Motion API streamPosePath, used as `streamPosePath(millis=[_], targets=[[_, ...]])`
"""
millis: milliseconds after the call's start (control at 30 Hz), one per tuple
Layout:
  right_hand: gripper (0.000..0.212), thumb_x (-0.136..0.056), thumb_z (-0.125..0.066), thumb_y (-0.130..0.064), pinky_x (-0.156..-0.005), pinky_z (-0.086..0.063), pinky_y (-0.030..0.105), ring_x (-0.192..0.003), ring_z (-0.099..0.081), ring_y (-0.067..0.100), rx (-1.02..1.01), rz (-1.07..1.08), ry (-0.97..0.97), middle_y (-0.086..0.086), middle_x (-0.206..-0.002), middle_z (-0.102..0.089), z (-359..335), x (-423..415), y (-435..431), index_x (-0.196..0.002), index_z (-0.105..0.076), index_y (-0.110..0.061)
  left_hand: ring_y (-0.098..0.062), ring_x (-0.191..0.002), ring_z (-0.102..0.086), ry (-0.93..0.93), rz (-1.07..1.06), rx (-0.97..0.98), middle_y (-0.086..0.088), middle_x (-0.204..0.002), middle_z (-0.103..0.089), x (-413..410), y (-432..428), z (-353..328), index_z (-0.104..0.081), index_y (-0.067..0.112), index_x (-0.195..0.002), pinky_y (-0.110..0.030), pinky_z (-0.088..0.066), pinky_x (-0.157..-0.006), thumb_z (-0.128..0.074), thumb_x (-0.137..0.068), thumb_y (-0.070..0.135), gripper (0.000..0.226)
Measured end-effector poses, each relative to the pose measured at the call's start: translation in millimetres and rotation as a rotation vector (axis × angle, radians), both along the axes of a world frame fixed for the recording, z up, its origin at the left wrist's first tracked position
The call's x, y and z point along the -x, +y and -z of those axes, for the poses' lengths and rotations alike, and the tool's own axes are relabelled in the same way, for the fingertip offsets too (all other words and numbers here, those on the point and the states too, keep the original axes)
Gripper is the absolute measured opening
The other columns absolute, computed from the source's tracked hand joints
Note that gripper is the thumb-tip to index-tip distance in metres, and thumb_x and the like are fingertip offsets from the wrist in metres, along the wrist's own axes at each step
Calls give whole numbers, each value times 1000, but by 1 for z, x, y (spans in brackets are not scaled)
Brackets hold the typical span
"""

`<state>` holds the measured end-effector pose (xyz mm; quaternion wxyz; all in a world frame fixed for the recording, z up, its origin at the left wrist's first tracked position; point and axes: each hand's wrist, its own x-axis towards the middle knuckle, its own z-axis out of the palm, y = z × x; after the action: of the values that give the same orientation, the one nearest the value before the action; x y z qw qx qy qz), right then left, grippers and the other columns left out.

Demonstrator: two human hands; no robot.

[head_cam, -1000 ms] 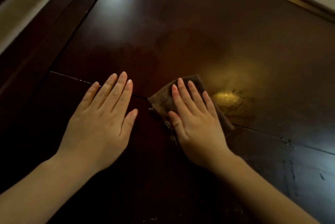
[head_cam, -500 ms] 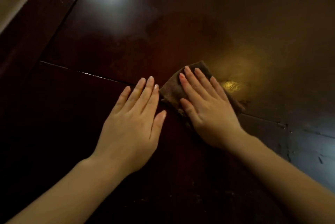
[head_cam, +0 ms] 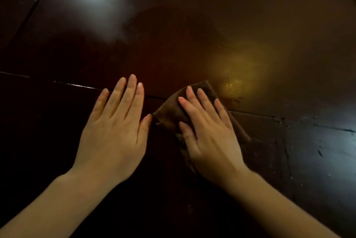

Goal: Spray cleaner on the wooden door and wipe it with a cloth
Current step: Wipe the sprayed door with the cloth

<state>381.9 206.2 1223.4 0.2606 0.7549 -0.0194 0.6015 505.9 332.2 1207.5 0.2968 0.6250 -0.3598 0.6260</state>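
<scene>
Cloth (head_cam: 171, 114) mostly hidden under flat right hand (head_cam: 210, 137), fingers straight. Left hand (head_cam: 115, 133) flat on door (head_cam: 192, 25), thumb just beside cloth edge. Bare panel above.

Left hand (head_cam: 115, 133) lies flat, fingers straight, just left of the cloth (head_cam: 169, 110); right hand (head_cam: 210, 137) presses flat upon it, fingers extended.

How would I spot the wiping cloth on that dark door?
Start from the dark reddish-brown wooden door that fills the view and follow the groove across its middle. The right hand lies flat there on a folded brown cloth. Unlike the glossy wood, it is matte, with a corner poking past the fingertips.
</scene>
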Motion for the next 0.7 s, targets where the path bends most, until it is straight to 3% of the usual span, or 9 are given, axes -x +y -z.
streamPosePath(millis=[100,300,367,467,567,700], targets=[[55,-94,-21,-41,-110,4,23,-137,-5,3,40,70,17,-6,-152,-17,-41,26,-21,-144,-30,-22,-17,-141,-3,22,93,1,-2,-150,-5,8,-6,-2,-9,12,-141,-25,10,-113,-6,-94,46,58],[51,-101,-17,-38,-112,7,28,-142,6,7,-215,193,-156,-7,-157,-1,-95,49,-47,-149,-9,-22,-1,-134,23,-43,248,-37,12,-143,20,47,-37,-18,13,23,-136,-22,18,-108,14,-77,51,65],[54,-99,-12,-42,-113,7,29,-142,7,8,-228,207,-203,-6,-157,0,-77,42,-45,-149,-7,-22,-8,-140,7,-34,204,-44,5,-149,5,55,-46,-20,-1,17,-140,-25,9,-114,4,-85,49,64],[61,-94,-7,-45,-113,4,29,-142,1,10,-148,211,-240,-2,-156,-9,-26,39,-48,-148,-14,-17,-28,-136,-30,-87,104,-46,-15,-145,-35,51,-57,-15,-36,0,-137,-40,-15,-111,-21,-94,37,59],[60,-98,-4,-46,-111,-4,32,-141,-8,11,-64,214,-182,-2,-153,-18,-4,44,-53,-145,-22,-15,-30,-135,-33,-89,81,-53,-18,-144,-38,47,-59,-12,-37,-4,-136,-42,-16,-111,-20,-95,37,60],[64,-87,4,-53,-109,16,22,-136,16,-1,-81,204,-91,-15,-151,11,-48,58,-62,-144,4,-25,-27,-136,-29,-49,57,-83,-18,-145,-35,46,-59,-15,-36,-3,-136,-37,-9,-112,-11,-97,40,63]])
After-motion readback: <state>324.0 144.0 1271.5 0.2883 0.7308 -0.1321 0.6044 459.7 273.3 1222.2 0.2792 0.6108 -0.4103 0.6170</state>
